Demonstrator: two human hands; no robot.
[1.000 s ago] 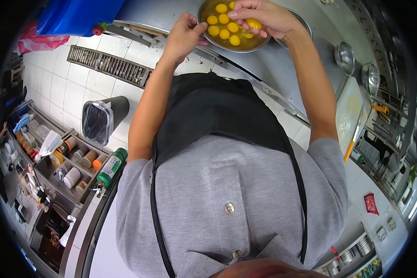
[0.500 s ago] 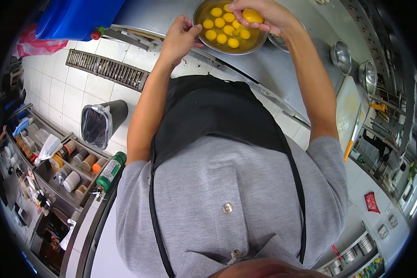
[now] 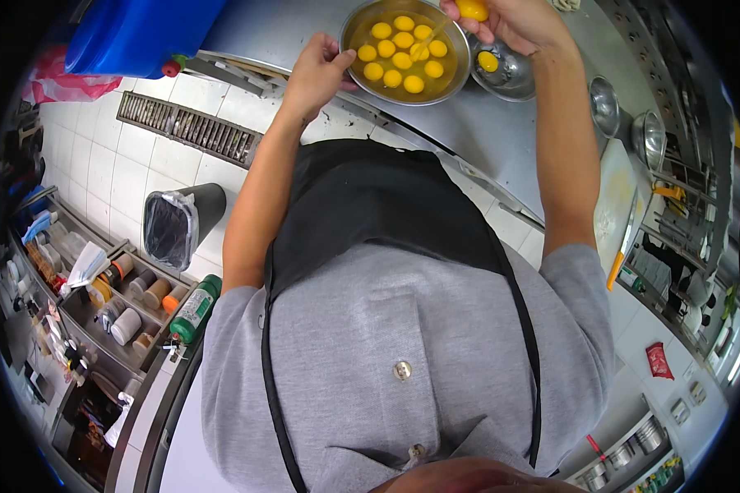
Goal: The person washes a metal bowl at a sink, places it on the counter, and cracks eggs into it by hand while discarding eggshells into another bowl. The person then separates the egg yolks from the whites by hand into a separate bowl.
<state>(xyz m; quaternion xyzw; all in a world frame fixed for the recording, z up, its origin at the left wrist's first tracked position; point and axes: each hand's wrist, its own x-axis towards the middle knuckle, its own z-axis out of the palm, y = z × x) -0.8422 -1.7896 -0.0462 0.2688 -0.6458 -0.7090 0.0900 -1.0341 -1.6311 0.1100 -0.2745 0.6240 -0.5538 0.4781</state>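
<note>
A large metal bowl (image 3: 347,72) holds several egg yolks (image 3: 402,60) in clear egg white. My left hand (image 3: 316,78) grips its left rim between thumb and fingers. Over the gap between this bowl and a smaller metal bowl (image 3: 518,85), my right hand (image 3: 514,25) is closed around an egg yolk (image 3: 473,9). A strand of egg white trails from the right hand down to the large bowl. One yolk (image 3: 487,62) lies in the smaller bowl, just below the right hand.
Two metal bowls (image 3: 604,107) (image 3: 649,140) stand at the right, by a cutting board (image 3: 615,197) with an orange-handled knife (image 3: 615,271). A blue container (image 3: 140,37) is at upper left. A lined bin (image 3: 171,228) and floor grate (image 3: 187,129) lie below the counter.
My right hand has moved right with the yolk, from over the large bowl towards the smaller one. The yolk inside the smaller bowl has come into view. My left hand stays at the rim.
</note>
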